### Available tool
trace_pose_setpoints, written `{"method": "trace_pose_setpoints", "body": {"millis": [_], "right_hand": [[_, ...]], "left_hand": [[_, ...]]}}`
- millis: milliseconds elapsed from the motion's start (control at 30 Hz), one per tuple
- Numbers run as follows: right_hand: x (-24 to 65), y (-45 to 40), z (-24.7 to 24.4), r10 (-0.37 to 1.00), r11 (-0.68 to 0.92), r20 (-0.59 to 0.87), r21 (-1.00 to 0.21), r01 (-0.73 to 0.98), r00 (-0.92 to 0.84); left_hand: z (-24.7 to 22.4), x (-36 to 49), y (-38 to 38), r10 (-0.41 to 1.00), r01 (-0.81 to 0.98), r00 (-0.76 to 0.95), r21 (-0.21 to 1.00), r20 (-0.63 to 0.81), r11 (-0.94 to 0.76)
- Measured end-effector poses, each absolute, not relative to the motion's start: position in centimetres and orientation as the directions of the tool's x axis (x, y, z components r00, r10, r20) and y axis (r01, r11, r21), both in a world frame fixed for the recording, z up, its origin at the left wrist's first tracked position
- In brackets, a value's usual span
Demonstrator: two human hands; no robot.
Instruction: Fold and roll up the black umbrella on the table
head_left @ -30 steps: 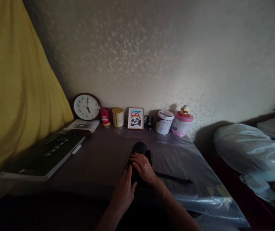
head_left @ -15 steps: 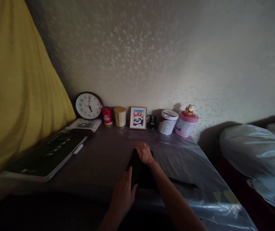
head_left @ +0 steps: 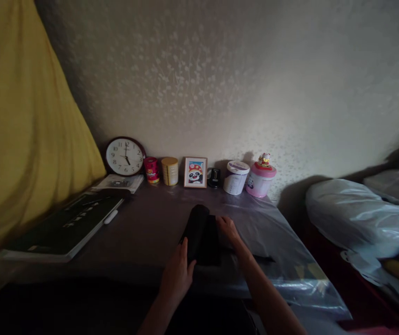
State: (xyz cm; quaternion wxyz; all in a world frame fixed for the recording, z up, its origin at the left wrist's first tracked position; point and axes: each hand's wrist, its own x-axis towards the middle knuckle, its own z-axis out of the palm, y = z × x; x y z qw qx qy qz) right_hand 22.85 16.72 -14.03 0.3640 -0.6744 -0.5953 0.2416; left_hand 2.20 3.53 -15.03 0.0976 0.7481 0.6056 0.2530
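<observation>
A black rolled or folded item lies on the table, with a flat black flap to its right. My left hand holds the near left end of the roll, thumb and fingers around it. My right hand has its fingers closed at the upper right edge of the flap. From there a thin dark strap runs right across the plastic cover. The material is too dark to tell what the item is.
Along the wall stand a clock, a red can, a yellow-lidded can, a panda picture, a black object, a white tub and a pink tub. A green book lies left.
My right hand has moved from the top of the black item to its right edge. The roll's far end now shows. The view has shifted slightly to the right.
</observation>
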Motion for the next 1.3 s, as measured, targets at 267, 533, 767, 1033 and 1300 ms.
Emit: {"method": "trace_pose_setpoints", "body": {"millis": [267,533,767,1033,1300], "right_hand": [[20.8,14.9,-13.3,0.992,-0.058,0.018,-0.807,0.588,0.124],[19.2,14.0,-12.2,0.993,-0.099,-0.040,-0.810,0.578,0.115],[17.9,14.2,-12.1,0.994,-0.077,-0.020,-0.831,0.550,0.109],[16.2,14.6,-12.7,0.990,-0.067,-0.001,-0.877,0.475,0.138],[16.1,14.3,-12.6,0.993,-0.104,-0.081,-0.941,0.322,0.082]], "left_hand": [[-15.0,2.3,3.5,0.959,0.850,0.108,0.476,0.263,-0.226],[-14.6,2.5,3.5,0.967,0.868,0.099,0.455,0.233,-0.198],[-14.1,2.5,3.3,0.970,0.876,0.111,0.440,0.215,-0.198],[-13.8,2.6,3.1,0.971,0.874,0.104,0.446,0.218,-0.193],[-14.0,2.8,3.2,0.968,0.867,0.100,0.456,0.232,-0.198]]}}
